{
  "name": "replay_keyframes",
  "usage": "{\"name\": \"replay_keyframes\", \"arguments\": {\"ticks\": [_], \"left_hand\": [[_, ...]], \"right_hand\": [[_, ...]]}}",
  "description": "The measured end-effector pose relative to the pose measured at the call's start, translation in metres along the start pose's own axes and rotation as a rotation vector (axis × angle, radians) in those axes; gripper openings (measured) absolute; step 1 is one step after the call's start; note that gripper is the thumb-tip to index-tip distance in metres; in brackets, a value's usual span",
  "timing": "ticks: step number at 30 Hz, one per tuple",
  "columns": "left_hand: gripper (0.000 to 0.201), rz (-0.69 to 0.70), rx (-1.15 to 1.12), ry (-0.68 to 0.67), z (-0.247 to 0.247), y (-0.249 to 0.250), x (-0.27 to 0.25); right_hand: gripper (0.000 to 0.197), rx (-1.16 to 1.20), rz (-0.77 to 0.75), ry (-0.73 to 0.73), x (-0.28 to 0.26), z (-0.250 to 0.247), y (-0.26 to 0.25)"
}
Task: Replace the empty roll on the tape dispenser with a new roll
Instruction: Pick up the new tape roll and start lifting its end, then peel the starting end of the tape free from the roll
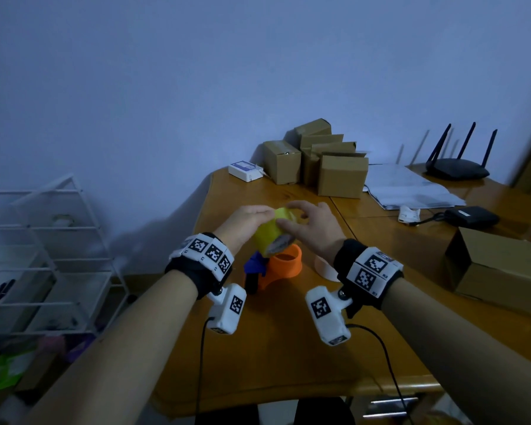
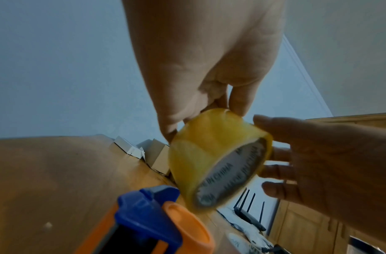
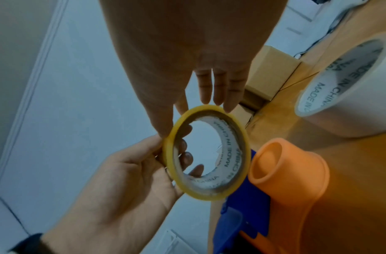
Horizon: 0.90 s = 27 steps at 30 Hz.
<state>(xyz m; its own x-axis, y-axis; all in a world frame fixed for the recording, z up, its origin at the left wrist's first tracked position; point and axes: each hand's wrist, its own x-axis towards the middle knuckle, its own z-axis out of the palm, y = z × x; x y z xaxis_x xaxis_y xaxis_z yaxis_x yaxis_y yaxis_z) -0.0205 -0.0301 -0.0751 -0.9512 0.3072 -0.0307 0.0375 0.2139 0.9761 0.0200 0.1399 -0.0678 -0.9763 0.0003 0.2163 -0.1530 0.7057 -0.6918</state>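
My left hand (image 1: pixel 265 214) grips a yellow tape roll (image 1: pixel 270 236) in the air, with fingers passed into its printed white core (image 3: pixel 231 161). The straight fingertips of my right hand (image 1: pixel 295 216) touch the roll's rim from the other side. The roll hangs tilted just above the orange hub (image 1: pixel 285 262) of the tape dispenser (image 2: pixel 176 223), which lies on the wooden table (image 1: pixel 288 348). The hub is bare, and the dispenser has a blue front part (image 1: pixel 255 265). A white roll (image 1: pixel 325 268) stands on the table right of the dispenser, under my right wrist.
Several cardboard boxes (image 1: pixel 319 161) and a small white device (image 1: pixel 246 171) stand at the table's back. Papers (image 1: pixel 411 188), a black router (image 1: pixel 454 170) and a black adapter (image 1: pixel 472 216) lie further right. An open box (image 1: pixel 503 268) sits on the right. A white wire rack (image 1: pixel 43 256) stands left of the table.
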Motion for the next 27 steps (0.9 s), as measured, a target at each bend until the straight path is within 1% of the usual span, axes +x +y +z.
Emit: {"name": "replay_keyframes", "arguments": {"ticks": [1,3,5,8,10,11,14,16,18,19,20,22,23,25,27], "left_hand": [[0.05,0.009,0.027,-0.014,0.0,0.003,-0.002],[0.035,0.042,0.064,-0.035,0.0,0.01,-0.006],[0.024,0.076,0.094,-0.051,0.0,0.012,-0.006],[0.019,0.101,0.141,-0.072,-0.001,0.013,-0.007],[0.016,0.103,0.131,-0.073,0.0,0.012,-0.008],[0.013,0.115,0.115,-0.055,0.0,0.011,-0.008],[0.01,0.156,0.038,0.064,-0.001,0.01,-0.004],[0.011,0.162,-0.004,0.119,-0.004,0.01,0.0],[0.021,0.148,0.002,0.14,-0.007,0.008,0.003],[0.028,0.136,0.019,0.145,-0.008,0.006,0.003],[0.033,0.122,0.04,0.148,-0.009,0.004,0.004],[0.039,0.103,0.08,0.15,-0.008,0.0,0.005],[0.041,0.101,0.099,0.155,-0.007,-0.002,0.005],[0.045,0.1,0.131,0.14,-0.003,-0.002,0.004],[0.046,0.099,0.146,0.083,0.001,-0.003,0.004]], "right_hand": [[0.051,-0.01,0.0,-0.03,0.0,-0.001,-0.001],[0.049,-0.027,-0.01,-0.101,-0.001,-0.003,-0.005],[0.048,-0.014,0.009,-0.177,-0.003,-0.005,-0.008],[0.049,0.044,0.067,-0.239,-0.003,-0.005,-0.006],[0.047,0.12,0.103,-0.275,-0.003,-0.004,-0.004],[0.043,0.171,0.118,-0.286,-0.002,-0.003,-0.002],[0.034,0.304,0.153,-0.292,-0.005,0.001,0.0],[0.039,0.388,0.174,-0.258,-0.007,0.004,0.0],[0.046,0.497,0.202,-0.214,-0.006,0.004,0.0],[0.044,0.563,0.213,-0.19,-0.005,0.004,0.0],[0.037,0.635,0.22,-0.163,-0.005,0.004,0.0],[0.023,0.779,0.231,-0.098,-0.003,0.003,-0.003],[0.02,0.847,0.243,-0.072,-0.002,0.003,-0.004],[0.02,0.926,0.277,-0.042,-0.001,0.003,-0.005],[0.024,0.946,0.292,-0.037,-0.001,0.003,-0.004]]}}
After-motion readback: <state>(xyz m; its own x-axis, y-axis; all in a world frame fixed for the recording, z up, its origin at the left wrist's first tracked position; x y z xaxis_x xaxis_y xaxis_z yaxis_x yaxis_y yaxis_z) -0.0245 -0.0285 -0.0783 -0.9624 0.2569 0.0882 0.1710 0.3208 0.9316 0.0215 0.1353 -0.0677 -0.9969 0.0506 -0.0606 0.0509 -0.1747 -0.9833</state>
